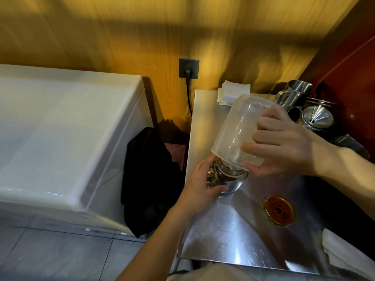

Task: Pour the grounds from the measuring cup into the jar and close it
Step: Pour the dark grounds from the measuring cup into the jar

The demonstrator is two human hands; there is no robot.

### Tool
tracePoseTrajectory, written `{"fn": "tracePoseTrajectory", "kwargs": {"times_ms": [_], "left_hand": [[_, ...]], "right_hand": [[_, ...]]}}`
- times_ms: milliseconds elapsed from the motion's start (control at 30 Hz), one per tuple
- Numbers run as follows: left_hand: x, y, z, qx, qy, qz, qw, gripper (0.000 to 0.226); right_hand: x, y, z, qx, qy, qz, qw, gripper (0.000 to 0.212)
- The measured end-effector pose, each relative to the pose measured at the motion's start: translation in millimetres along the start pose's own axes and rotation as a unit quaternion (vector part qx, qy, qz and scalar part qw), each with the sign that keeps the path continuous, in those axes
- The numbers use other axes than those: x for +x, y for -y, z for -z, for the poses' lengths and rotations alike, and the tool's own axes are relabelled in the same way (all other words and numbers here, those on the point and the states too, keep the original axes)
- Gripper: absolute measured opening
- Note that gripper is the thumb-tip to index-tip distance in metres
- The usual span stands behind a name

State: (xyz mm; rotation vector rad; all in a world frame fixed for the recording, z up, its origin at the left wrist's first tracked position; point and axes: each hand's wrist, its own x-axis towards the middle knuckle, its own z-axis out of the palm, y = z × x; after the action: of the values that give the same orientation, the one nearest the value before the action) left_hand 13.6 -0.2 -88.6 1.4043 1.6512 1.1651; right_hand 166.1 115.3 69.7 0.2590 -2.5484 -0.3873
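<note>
Translucent plastic, held: the right hand point(284, 145) has its fingers point(263, 138) wrapped round the wall of a clear, tub-shaped plastic measuring cup point(241, 130), thumb beneath at the rim, a full closed grasp. The cup is upended, mouth down at 7 o'clock, rim over the jar's mouth; whether rim and mouth touch cannot be told.

Item: the left hand point(200, 183), fingers curled round the side of a small clear glass jar point(229, 177), steadying it upright on the counter. Dark grounds show through the glass in its upper part.

Item: a round gold-rimmed metal lid point(278, 210), lying on the brushed steel counter point(223, 230) at 4 o'clock from the jar, well apart, untouched.

Item: a cluster of polished steel pitchers and a funnel point(312, 112) at 2 o'clock; a stack of white paper squares point(233, 92) at 12 o'clock.

Step in hand, by judgement: the pour is at or near its end, since the cup looks almost empty, only a faint residue on its wall.

Next move calls for setting the cup aside, reaching to the lid, seating it level on the mouth and turning it while the left hand braces the jar.
</note>
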Motion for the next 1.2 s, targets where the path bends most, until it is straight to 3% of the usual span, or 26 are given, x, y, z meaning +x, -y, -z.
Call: {"fn": "tracePoseTrajectory", "kwargs": {"times_ms": [400, 533, 767, 933, 1033, 1100, 1200], "left_hand": [[-5.2, 3.0, -1.4, 0.013, 0.012, 0.019, 1.000, 0.085], [-5.8, 0.6, -1.0, 0.010, 0.013, 0.021, 1.000, 0.084], [-7.0, -4.3, 0.0, 0.004, 0.013, 0.016, 1.000, 0.087], [-7.2, -4.4, 0.1, 0.007, 0.016, 0.010, 1.000, 0.089], [-5.9, -5.2, 1.0, 0.003, 0.016, 0.015, 1.000, 0.089], [-5.2, -5.8, 1.5, 0.003, 0.017, 0.018, 1.000, 0.089], [-4.5, -5.7, 1.3, -0.023, 0.028, 0.026, 0.999, 0.090]], "right_hand": [[1.1, 4.3, 11.9, 0.027, -0.036, -0.054, 0.998, 0.025], [1.7, 7.9, 16.2, 0.052, 0.020, -0.051, 0.997, 0.029], [-2.8, 8.6, 20.9, 0.087, 0.006, -0.099, 0.991, 0.027], [-13.0, 10.0, 16.6, 0.101, -0.026, -0.200, 0.974, 0.031], [-18.3, 15.3, 10.4, 0.134, -0.074, -0.300, 0.942, 0.032], [-22.7, 18.3, 5.1, 0.164, -0.125, -0.387, 0.899, 0.027], [-30.7, 19.3, -2.9, 0.269, -0.203, -0.549, 0.764, 0.014]]}}
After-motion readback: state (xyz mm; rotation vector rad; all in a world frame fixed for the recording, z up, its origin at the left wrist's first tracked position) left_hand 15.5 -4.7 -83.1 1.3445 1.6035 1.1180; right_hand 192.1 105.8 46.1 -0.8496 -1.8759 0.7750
